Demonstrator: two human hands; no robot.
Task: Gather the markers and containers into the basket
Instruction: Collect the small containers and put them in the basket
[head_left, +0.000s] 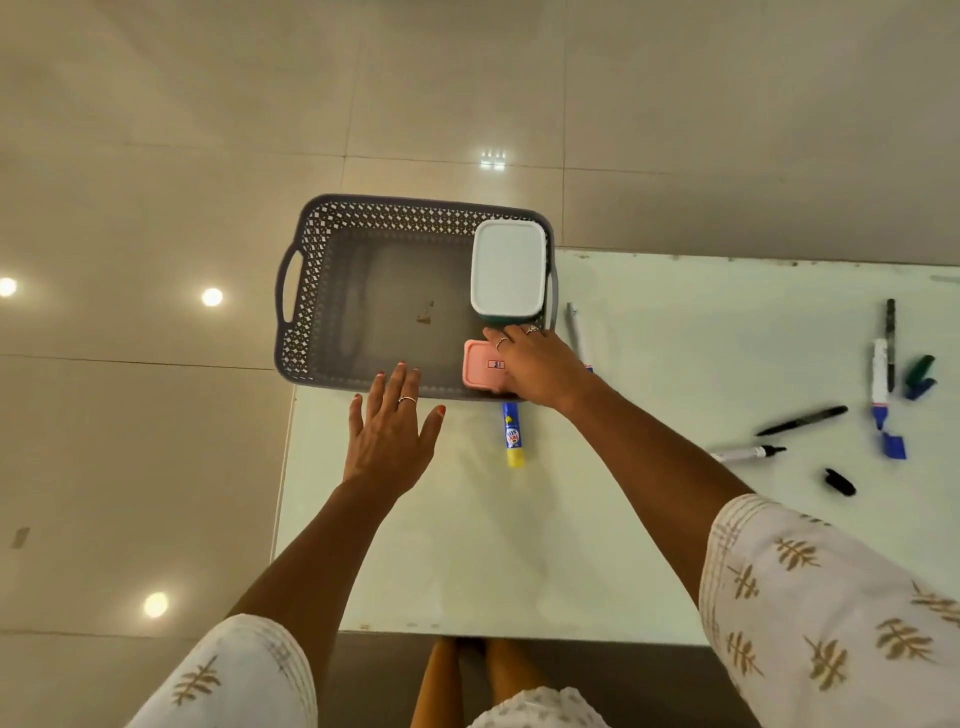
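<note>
Pink container (483, 370): my right hand (540, 366) sets it in basket (332, 218), grip hidden; left hand (389, 431) spread. Next, markers.

We have 1 view, worn on the head: we look steeply down and forward from above the table (597, 519), close over both arms, with the basket (311, 270) centred and tiled floor (156, 156) beyond.

Glossy beige floor tiles (156, 156), white table (519, 545)
</note>
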